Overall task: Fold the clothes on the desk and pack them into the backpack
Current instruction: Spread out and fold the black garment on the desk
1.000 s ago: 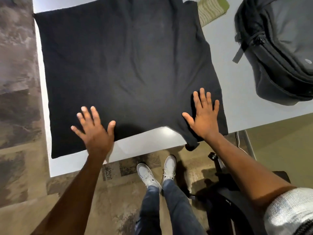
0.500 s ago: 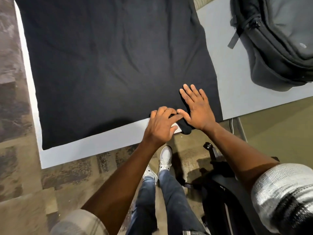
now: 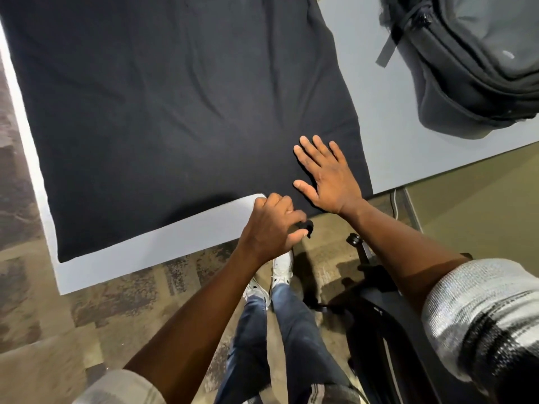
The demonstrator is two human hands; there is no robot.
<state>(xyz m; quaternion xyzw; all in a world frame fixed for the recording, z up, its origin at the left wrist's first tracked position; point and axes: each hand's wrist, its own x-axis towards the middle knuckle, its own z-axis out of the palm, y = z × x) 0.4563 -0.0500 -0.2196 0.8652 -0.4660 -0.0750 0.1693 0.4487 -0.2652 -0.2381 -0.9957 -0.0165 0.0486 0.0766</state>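
Note:
A large black garment (image 3: 175,112) lies spread flat over most of the white desk (image 3: 145,249). My right hand (image 3: 329,176) rests flat, fingers apart, on the garment's near right corner. My left hand (image 3: 271,225) sits just beside it at the desk's near edge, fingers pinched on a small bit of the black cloth that hangs over the edge. A dark grey backpack (image 3: 472,59) lies on the desk at the upper right, apart from the garment.
A black office chair (image 3: 379,301) stands on the carpet below my right arm. My legs in jeans and white shoes (image 3: 280,269) are under the desk's near edge. Bare desk surface (image 3: 388,132) shows between garment and backpack.
My left hand crossed from the garment's near left part to its near right corner and closed on the overhanging cloth. My right hand stayed flat. The view shifted nearer.

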